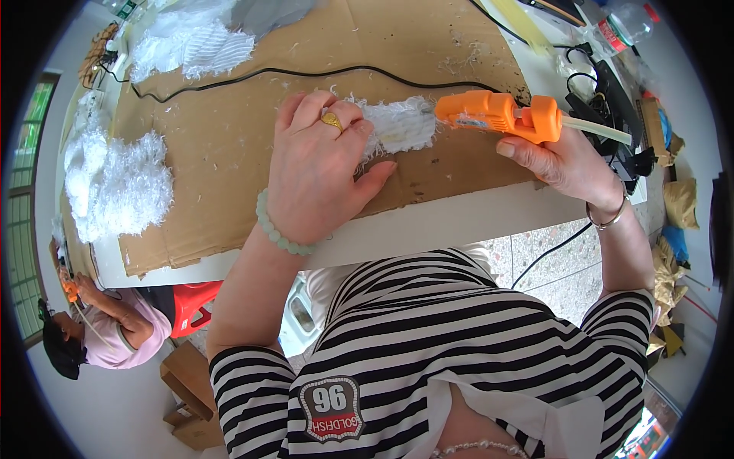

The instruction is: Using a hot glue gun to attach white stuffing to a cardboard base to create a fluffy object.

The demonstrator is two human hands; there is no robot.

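On a brown cardboard sheet (229,183) lies a small strip of white fringed fabric (401,125), frayed along its edges. My left hand (321,157) presses down on the strip's left end with bent fingers; the fingertips are hidden beneath the hand and the thumb points right. An orange hot glue gun (489,113) is gripped in my right hand (562,164), its nozzle pointing left at the strip's right end. A pale glue stick (596,128) sticks out of the gun's back. Whether the nozzle touches the fabric I cannot tell.
Piles of white fringed fabric lie at the left (122,183) and the far left (191,42). A black cable (306,71) crosses the cardboard. A plastic bottle (627,29) is at the far right. Another person (122,325) holds an orange glue gun at the left.
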